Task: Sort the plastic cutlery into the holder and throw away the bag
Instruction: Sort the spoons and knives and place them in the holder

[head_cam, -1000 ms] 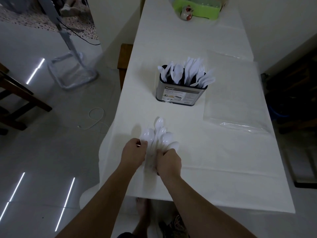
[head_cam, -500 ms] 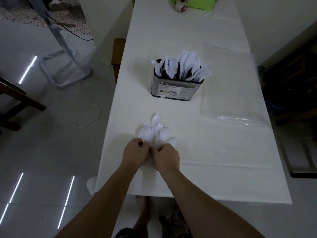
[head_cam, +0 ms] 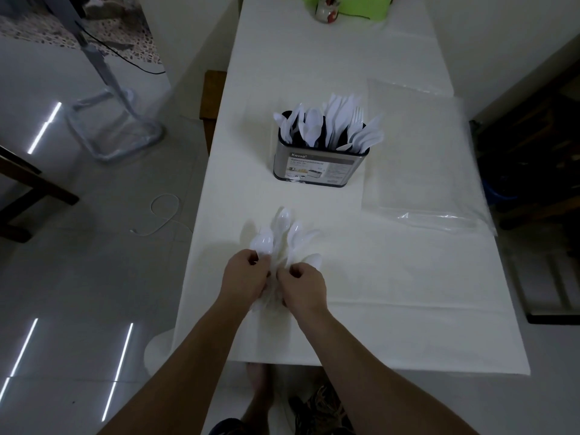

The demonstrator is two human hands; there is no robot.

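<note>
Hands drawn closer: left hand (head_cam: 248,277), right hand (head_cam: 303,285) both clutch five-odd spoons (head_cam: 284,237); one holder (head_cam: 320,161), one bag (head_cam: 417,158).

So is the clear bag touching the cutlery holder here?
Apart. The head view shows a strip of bare white tablecloth between the holder and the near left edge of the flat clear bag to its right.

Long table (head_cam: 392,309) under white cloth. Metal cutlery holder (head_cam: 320,166) mid-table, landmark. Clear plastic bag (head_cam: 417,171) flat just right of holder. Green box (head_cam: 361,6) and small jar (head_cam: 324,11) far behind holder, at far end.
</note>
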